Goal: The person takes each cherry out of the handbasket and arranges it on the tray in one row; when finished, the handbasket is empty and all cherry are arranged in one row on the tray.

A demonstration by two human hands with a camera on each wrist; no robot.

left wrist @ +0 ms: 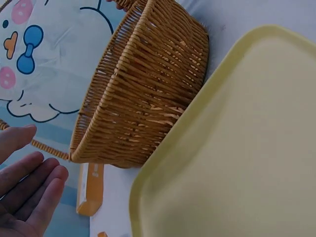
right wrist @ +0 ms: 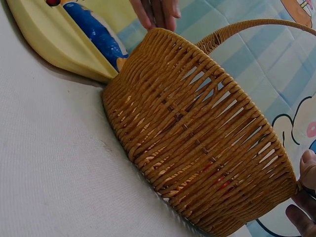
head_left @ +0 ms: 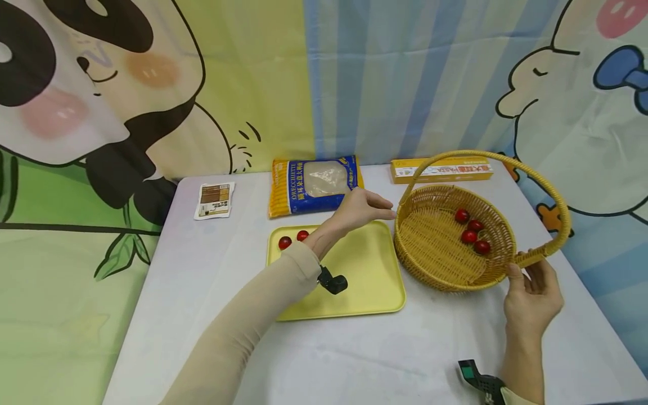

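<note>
A round wicker basket (head_left: 435,264) with a tall arched handle stands on the right of the table. Several small round red fruits (head_left: 469,236) lie inside it, towards the right. My right hand (head_left: 534,295) grips the basket at the right foot of its handle, thumb on the near side. Close to the handle's left foot is my left hand (head_left: 361,208), its fingers extended and apart from the basket in the left wrist view. Beneath the left forearm lies a yellow tray (head_left: 369,281). Two more red fruits (head_left: 285,242) sit at its far left corner, partly beside the sleeve.
Behind the tray lies a blue and yellow pasta bag (head_left: 319,185). An orange and white box (head_left: 440,170) is behind the basket. A small white packet (head_left: 215,201) lies at the back left. A cartoon-printed curtain (head_left: 405,73) hangs along the table's far edge.
</note>
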